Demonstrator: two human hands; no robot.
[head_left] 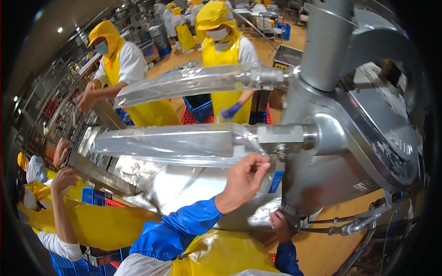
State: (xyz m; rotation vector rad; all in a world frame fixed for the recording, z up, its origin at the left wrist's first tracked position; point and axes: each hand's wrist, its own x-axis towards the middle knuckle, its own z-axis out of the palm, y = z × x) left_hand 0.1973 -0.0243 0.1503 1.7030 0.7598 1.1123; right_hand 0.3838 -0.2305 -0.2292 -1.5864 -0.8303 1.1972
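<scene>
My left hand, in a blue sleeve, pinches the loose rim of a clear plastic film sleeve just below a metal valve fitting. The sleeve is fitted over this outlet and stretches left above the metal table. Just under my left fingers hangs a blue valve lever. Low by the table's right edge is my right hand, its fingers loosely bent and apart with nothing seen in them. A second clear film sleeve runs from another metal fitting farther away.
A large steel machine fills the right side, with pipes low down. Co-workers in yellow aprons stand across the table, at its far left and near left. Blue crates stand beyond.
</scene>
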